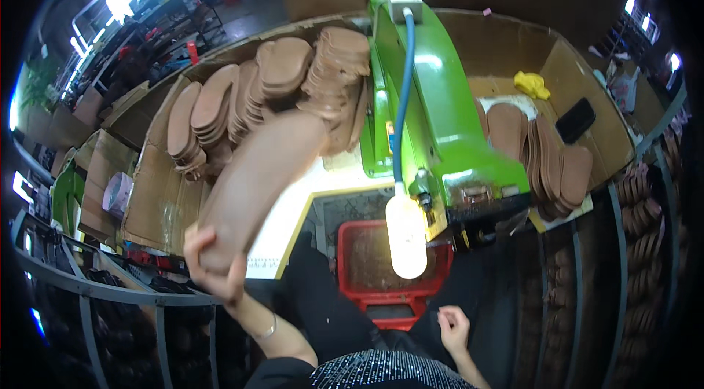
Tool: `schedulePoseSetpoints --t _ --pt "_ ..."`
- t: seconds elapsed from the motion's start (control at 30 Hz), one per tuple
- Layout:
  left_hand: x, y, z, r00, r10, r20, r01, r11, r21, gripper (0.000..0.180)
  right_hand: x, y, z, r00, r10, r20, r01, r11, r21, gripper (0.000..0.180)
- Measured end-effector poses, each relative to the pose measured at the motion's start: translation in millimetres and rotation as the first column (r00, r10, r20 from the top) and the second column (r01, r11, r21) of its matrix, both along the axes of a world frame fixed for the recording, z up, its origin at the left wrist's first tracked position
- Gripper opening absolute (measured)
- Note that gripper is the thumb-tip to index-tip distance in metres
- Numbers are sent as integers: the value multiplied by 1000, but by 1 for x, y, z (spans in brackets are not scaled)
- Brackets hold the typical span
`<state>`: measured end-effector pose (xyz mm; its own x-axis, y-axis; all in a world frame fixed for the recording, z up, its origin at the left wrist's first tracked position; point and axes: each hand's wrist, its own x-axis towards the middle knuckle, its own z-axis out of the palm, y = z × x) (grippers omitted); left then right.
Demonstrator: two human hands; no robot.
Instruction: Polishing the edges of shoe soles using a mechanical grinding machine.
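Observation:
My left hand [210, 261] grips the heel end of a long tan shoe insole [257, 180], which slants up to the right over the white work surface [290, 217]. My right hand [455, 327] hangs low near my lap with fingers loosely curled and nothing in it. Between the hands stands a green machine [433, 110] with a blue cable and a glowing lamp [407, 235]. Under the lamp sits a red crate [352, 272].
Stacks of tan insoles [249, 88] fan out on cardboard at the left. Another row of insoles [546, 158] lies right of the machine, beside a yellow cloth [532, 83] and a black phone [576, 119]. Metal racks with dark soles curve along both sides.

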<state>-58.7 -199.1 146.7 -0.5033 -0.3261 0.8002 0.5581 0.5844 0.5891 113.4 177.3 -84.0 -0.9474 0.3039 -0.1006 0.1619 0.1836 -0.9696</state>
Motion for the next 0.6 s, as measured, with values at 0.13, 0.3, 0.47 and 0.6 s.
schedulePoseSetpoints --t 0.13,0.3,0.47,0.6 --pt "66 28 -50 845 -491 212 394 840 374 58 -70 -24 51 957 285 60 -115 557 -823 47" --pt "74 98 -121 423 -875 236 592 463 660 66 -65 5 45 954 281 108 -69 554 -830 55" --pt "55 191 -127 264 -896 356 307 428 850 50 -11 16 50 999 -7 44 36 708 -705 63" --pt "26 227 -97 224 -837 500 437 545 716 27 -1 -9 47 976 169 135 -30 724 -689 63"
